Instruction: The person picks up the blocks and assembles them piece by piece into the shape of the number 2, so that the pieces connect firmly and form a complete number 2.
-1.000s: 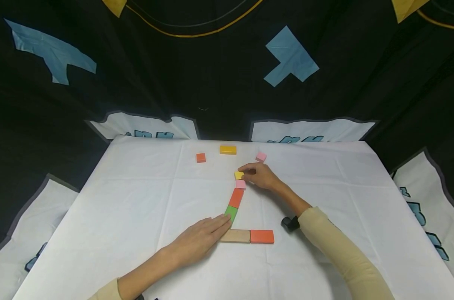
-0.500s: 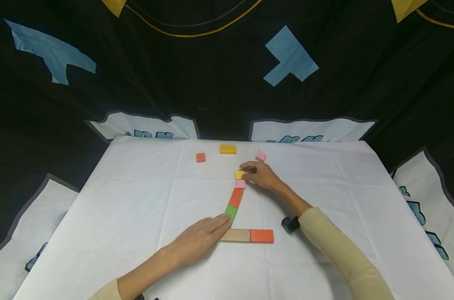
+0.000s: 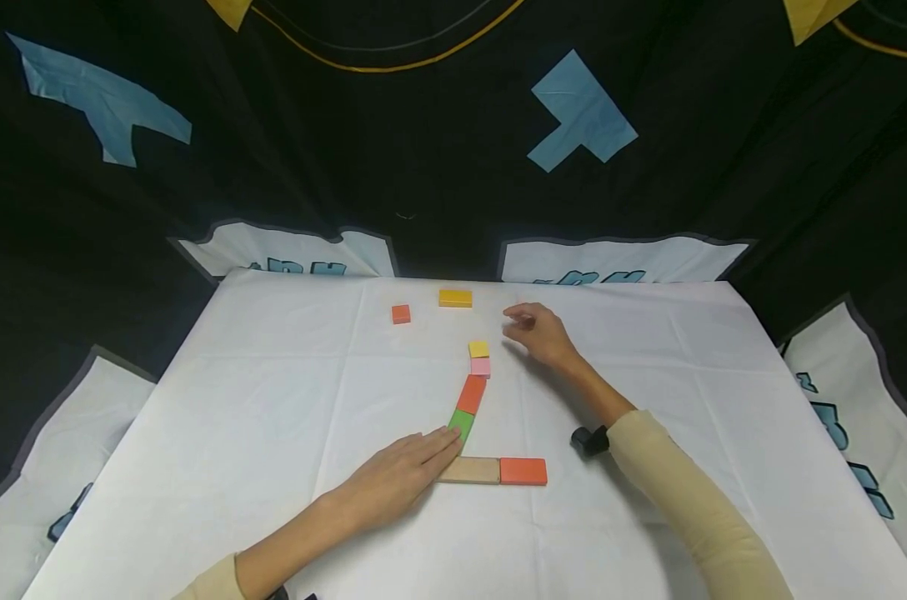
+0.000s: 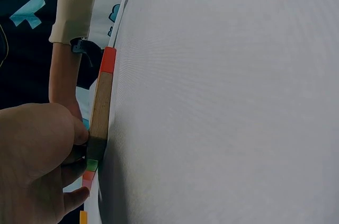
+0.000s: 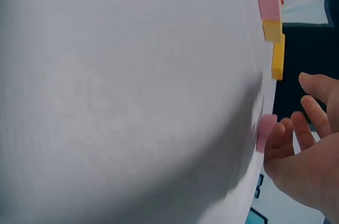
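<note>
My left hand [image 3: 397, 479] lies with straight fingers over the near end of a green block [image 3: 462, 423] and the left part of a plain wooden block [image 3: 478, 471]. A red block [image 3: 523, 472] abuts the wooden one on its right. Beyond the green block run another red block [image 3: 472, 394], a pink block [image 3: 480, 367] and a yellow block [image 3: 479, 349] in a slanting line. My right hand [image 3: 538, 333] hovers right of that line, fingers loosely bent and holding nothing. Close by its fingers, a loose pink block [image 5: 266, 133] shows in the right wrist view; the head view hides it.
A small orange-red block [image 3: 401, 314] and a longer deep-yellow block [image 3: 455, 298] lie towards the far edge of the white-covered table [image 3: 221, 433]. Past that edge hangs a black cloth [image 3: 348, 150] with blue patches.
My right hand has let go of the yellow block at the line's far end and moved right and away, to the loose pink block. The left hand has stayed put.
</note>
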Demonstrator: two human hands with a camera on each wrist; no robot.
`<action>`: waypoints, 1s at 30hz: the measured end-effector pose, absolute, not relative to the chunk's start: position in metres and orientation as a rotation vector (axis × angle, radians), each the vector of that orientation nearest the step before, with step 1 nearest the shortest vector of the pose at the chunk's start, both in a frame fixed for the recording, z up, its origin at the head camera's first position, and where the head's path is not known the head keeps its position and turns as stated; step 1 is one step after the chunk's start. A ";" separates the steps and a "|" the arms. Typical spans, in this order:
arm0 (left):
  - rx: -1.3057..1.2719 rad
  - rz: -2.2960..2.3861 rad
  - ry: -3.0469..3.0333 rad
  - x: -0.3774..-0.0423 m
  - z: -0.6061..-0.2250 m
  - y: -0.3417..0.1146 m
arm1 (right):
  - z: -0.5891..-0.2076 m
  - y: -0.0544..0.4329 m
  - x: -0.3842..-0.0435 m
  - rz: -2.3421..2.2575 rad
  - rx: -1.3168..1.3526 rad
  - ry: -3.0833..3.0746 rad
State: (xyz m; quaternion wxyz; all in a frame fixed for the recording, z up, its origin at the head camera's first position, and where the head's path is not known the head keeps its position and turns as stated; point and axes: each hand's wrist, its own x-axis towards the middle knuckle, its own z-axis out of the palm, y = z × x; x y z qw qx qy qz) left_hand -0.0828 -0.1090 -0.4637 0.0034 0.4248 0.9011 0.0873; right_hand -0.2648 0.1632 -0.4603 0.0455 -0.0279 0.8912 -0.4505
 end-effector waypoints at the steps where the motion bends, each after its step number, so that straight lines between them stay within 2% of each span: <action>1: 1.332 0.272 2.825 -0.083 -0.464 -0.109 | -0.460 0.164 -0.266 -1.379 -0.069 2.726; 15: 1.337 0.283 2.831 -0.082 -0.464 -0.109 | -0.476 0.178 -0.282 -1.292 -0.036 2.825; 30: 1.328 0.291 2.831 -0.082 -0.465 -0.110 | -0.477 0.178 -0.290 -1.234 0.015 2.825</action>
